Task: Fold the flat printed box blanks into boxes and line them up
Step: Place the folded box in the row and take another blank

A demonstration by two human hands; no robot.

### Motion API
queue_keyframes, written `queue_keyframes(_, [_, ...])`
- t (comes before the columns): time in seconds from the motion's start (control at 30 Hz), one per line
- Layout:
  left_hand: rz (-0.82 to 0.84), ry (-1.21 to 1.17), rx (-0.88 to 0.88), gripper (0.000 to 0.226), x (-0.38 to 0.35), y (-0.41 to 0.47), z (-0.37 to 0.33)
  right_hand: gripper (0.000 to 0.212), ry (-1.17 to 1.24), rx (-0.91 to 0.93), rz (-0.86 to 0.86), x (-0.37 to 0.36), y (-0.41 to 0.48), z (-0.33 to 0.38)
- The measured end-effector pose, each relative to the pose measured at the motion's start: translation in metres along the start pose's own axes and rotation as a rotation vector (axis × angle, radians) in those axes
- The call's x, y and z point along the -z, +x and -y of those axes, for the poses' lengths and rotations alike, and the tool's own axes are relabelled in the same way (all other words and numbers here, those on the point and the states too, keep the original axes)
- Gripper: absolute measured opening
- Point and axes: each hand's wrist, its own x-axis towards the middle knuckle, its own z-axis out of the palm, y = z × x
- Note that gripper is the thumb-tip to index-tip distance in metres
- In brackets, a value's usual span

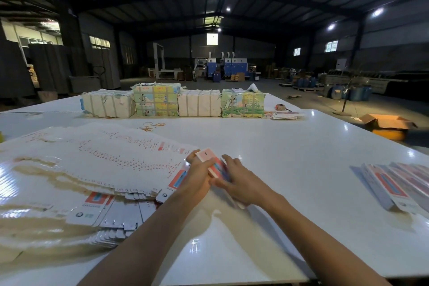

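Here, a pink and blue box [210,158] is held just above the white table [290,146], near its middle. It is gripped by both hands. The left hand [199,175] is curled round the box's left side. The right hand [242,184] is set on the right side, with its fingers bent over the box. How far the box is folded cannot be told. Just left of the hands, flat blanks [97,160] are spread in a big fan. At the right edge, a row [399,183] of boxes is laid, each one leaning on the next. Four wrapped bundles [176,102] are lined up at the back, with rubber bands [151,126] in front of them.
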Motion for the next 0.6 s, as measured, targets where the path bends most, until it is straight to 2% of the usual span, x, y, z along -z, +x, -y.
queue_keyframes(0.07, [0.101, -0.109, 0.054, 0.022, 0.000, -0.006, -0.002, 0.050, -0.156, 0.046, -0.090, -0.008, -0.006, 0.010])
queue_keyframes(0.13, [0.120, -0.100, 0.035, 0.016, 0.001, -0.008, 0.000, 0.049, -0.280, 0.051, -0.186, -0.016, -0.010, 0.017])
queue_keyframes(0.2, [0.093, -0.089, 0.018, 0.020, 0.002, -0.008, 0.002, 0.047, -0.377, 0.060, -0.232, -0.021, -0.014, 0.019])
queue_keyframes(0.3, [0.158, -0.110, 0.075, 0.035, 0.003, -0.009, 0.002, 0.045, -0.365, 0.044, -0.231, -0.015, -0.021, 0.004])
queue_keyframes(0.33, [0.151, 0.033, 0.038, 0.040, 0.003, -0.008, 0.001, 0.044, -0.356, 0.014, -0.231, -0.007, -0.023, -0.006])
queue_keyframes(0.4, [0.119, 0.503, -0.145, 0.047, 0.007, -0.005, 0.000, 0.041, -0.343, -0.106, -0.260, 0.014, -0.029, -0.030])
queue_keyframes(0.53, [0.097, 1.112, -0.590, 0.034, 0.021, 0.003, 0.003, 0.044, -0.422, -0.387, -0.363, 0.061, -0.051, -0.092])
queue_keyframes(0.6, [0.052, 1.421, -0.742, 0.034, 0.030, 0.004, 0.002, 0.043, -0.525, -0.489, -0.380, 0.077, -0.065, -0.125])
